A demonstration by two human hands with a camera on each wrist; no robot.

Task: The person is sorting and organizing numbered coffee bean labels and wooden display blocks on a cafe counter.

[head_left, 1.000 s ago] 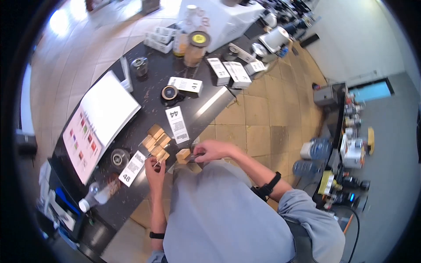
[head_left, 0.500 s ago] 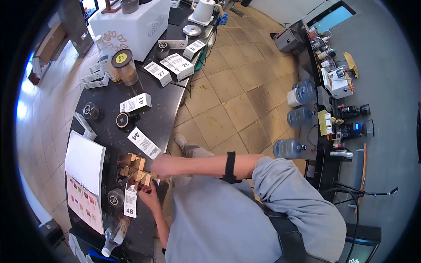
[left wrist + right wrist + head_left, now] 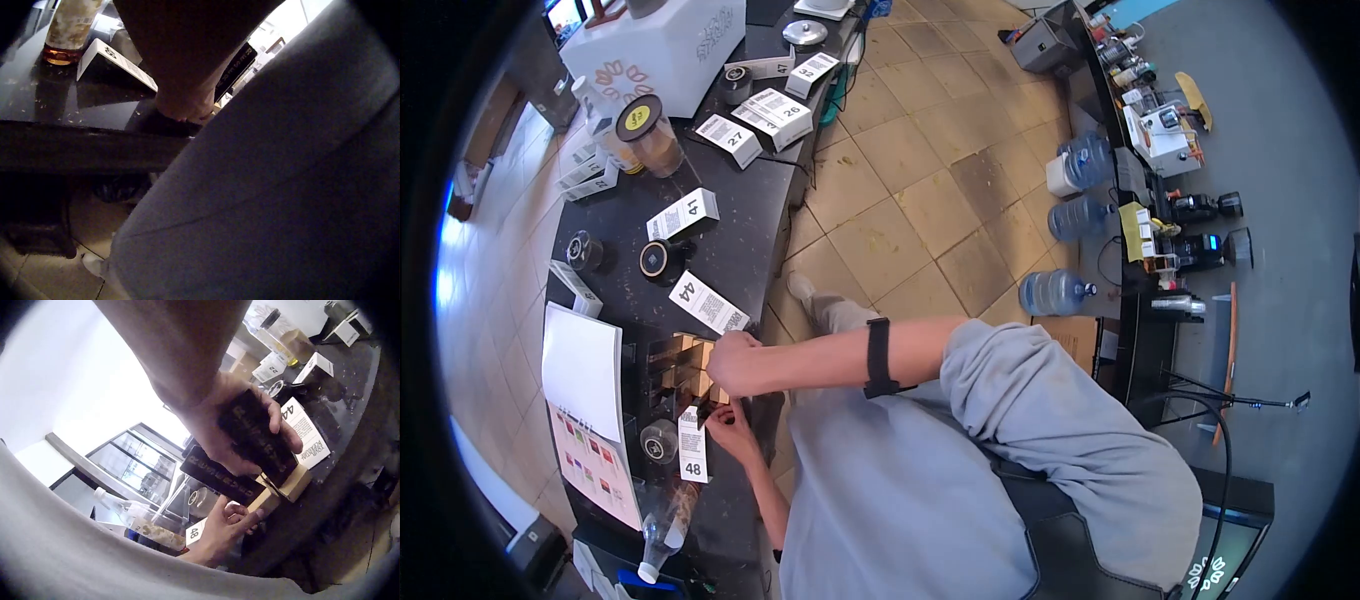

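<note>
A cluster of small wooden blocks [image 3: 683, 362] with black faces lies on the dark counter [image 3: 740, 225]. My right hand [image 3: 725, 365] is over the cluster and grips one black-faced block [image 3: 257, 442], fingers curled round it. Just under it a second black-faced block [image 3: 220, 477] juts out, and my left hand [image 3: 245, 515] holds its wooden end from below with curled fingers. In the head view the left hand [image 3: 722, 418] sits at the counter's near edge beside card 48 [image 3: 692, 455]. The left wrist view shows only the back of that hand [image 3: 187, 115] and my grey shirt.
Card 44 [image 3: 708, 302] lies just beyond the blocks, and an open menu [image 3: 583, 400] is to their left. A small round tin [image 3: 658, 440], a plastic bottle [image 3: 662, 530], more numbered boxes [image 3: 683, 214] and a jar [image 3: 647, 130] share the counter. Tiled floor lies to the right.
My right hand moved left from the counter's edge onto the block cluster, carrying a block. The left hand stayed by card 48. The head view swung round.
</note>
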